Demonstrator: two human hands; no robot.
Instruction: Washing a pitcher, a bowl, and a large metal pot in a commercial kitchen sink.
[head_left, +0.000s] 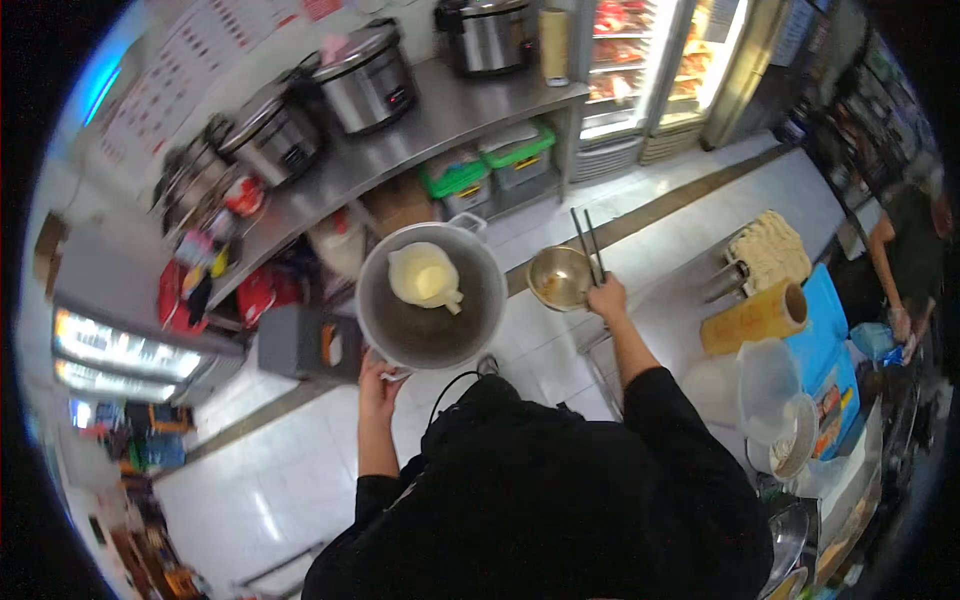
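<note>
My left hand (376, 388) grips a loop handle of a large round metal pot (431, 341). Inside the pot sits a cream-coloured plastic jug (405, 262) with its handle towards me. In my right hand (608, 297) are a small metal bowl (559, 271), held at its rim, and a pair of dark chopsticks (589, 244) that point away from me. Brownish residue shows in the bowl's bottom. Both vessels are held over the tiled floor, apart from each other, with the pot to the left.
A steel counter (450, 105) with several electric cookers (367, 86) runs along the far side. To the right, a worktable (679, 285) bears a large film roll (750, 319), plastic tubs (769, 390) and a blue board (825, 322). Beyond it a person (919, 247) handles something blue.
</note>
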